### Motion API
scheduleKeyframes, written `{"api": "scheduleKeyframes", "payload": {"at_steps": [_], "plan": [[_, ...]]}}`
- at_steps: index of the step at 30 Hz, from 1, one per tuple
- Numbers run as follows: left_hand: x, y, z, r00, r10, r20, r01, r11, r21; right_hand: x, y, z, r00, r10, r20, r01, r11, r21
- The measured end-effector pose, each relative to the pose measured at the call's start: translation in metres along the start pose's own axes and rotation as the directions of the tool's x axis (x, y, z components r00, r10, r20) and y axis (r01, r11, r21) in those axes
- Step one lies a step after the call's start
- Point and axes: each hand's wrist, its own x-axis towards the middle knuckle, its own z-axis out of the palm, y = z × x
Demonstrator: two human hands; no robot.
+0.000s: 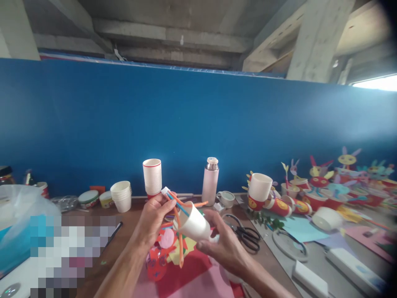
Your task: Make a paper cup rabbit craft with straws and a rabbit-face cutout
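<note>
A white paper cup (192,223) lies tilted on its side between my two hands, held up above the table. My left hand (151,219) is shut on several bendy straws (175,207) in orange and blue, which run into the cup's open end. One long orange straw (180,248) hangs down below them. My right hand (223,244) grips the cup near its closed end. Under the hands lies a red and yellow paper craft (164,252) on sheets of red and pink paper (198,277).
Black-handled scissors (245,236) lie to the right of my right hand. Farther right are finished paper-cup crafts (319,190), coloured paper and white boxes. Stacked paper cups (152,176), a pale pink flask (210,182) and paint tubs stand along the blue wall (155,116). A plastic bag (21,207) lies at left.
</note>
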Motion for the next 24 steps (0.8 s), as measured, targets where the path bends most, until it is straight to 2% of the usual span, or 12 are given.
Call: {"api": "scheduleKeyframes", "payload": {"at_steps": [2, 5, 12, 15, 21, 24], "plan": [[-0.001, -0.002, 0.002, 1.000, 0.014, 0.016, -0.015, 0.999, 0.041, 0.001, -0.001, 0.007, 0.999, 0.025, 0.023, -0.027, 0.997, 0.071], [-0.003, -0.004, 0.006, 0.999, 0.032, 0.031, -0.036, 0.993, 0.113, 0.002, -0.002, 0.012, 0.999, 0.048, -0.003, -0.047, 0.994, 0.100], [-0.007, -0.001, 0.011, 0.998, 0.054, 0.031, -0.059, 0.976, 0.212, 0.000, -0.002, 0.010, 0.998, 0.058, -0.017, -0.058, 0.998, -0.031], [-0.008, -0.001, 0.012, 0.998, 0.048, 0.028, -0.053, 0.973, 0.225, 0.000, -0.003, 0.011, 0.999, 0.045, -0.020, -0.045, 0.999, -0.030], [-0.008, -0.002, 0.012, 0.999, 0.047, 0.024, -0.051, 0.972, 0.228, 0.000, -0.001, 0.014, 0.999, 0.050, -0.011, -0.048, 0.993, 0.107], [-0.007, -0.003, 0.013, 0.999, 0.025, 0.032, -0.031, 0.981, 0.190, 0.000, 0.001, 0.016, 0.998, 0.064, -0.015, -0.061, 0.992, 0.112]]}}
